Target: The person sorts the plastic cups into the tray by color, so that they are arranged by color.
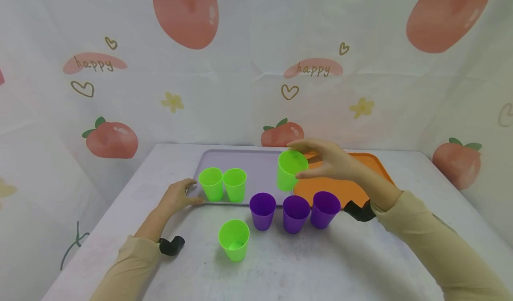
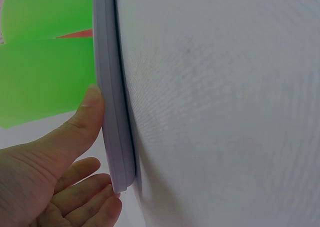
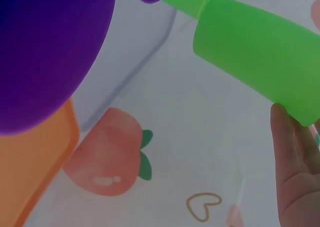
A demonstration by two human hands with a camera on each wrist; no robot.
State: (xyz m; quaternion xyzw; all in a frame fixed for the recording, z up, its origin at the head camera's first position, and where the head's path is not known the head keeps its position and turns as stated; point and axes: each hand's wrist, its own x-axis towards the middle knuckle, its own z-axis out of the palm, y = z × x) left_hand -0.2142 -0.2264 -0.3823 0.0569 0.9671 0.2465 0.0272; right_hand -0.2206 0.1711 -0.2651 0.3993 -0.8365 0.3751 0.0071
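Note:
My right hand (image 1: 326, 160) holds a bright green cup (image 1: 287, 178) by its side, mouth up, over the right part of the lilac tray (image 1: 260, 176). In the right wrist view its fingers (image 3: 282, 137) touch the cup's wall. My left hand (image 1: 174, 199) is at the tray's front left corner, beside two green cups (image 1: 211, 187) (image 1: 235, 187) standing together on the tray. The left wrist view shows the thumb (image 2: 82, 119) against the rim and the other fingers loosely bent near the corner. Another green cup (image 1: 234, 243) stands on the table in front.
Three purple cups (image 1: 262, 214) (image 1: 295, 218) (image 1: 323, 214) stand in a row before the trays. An orange tray (image 1: 362, 189) adjoins the lilac one on the right, partly behind my right arm. A patterned cloth (image 1: 240, 91) hangs behind the white table (image 1: 300, 265).

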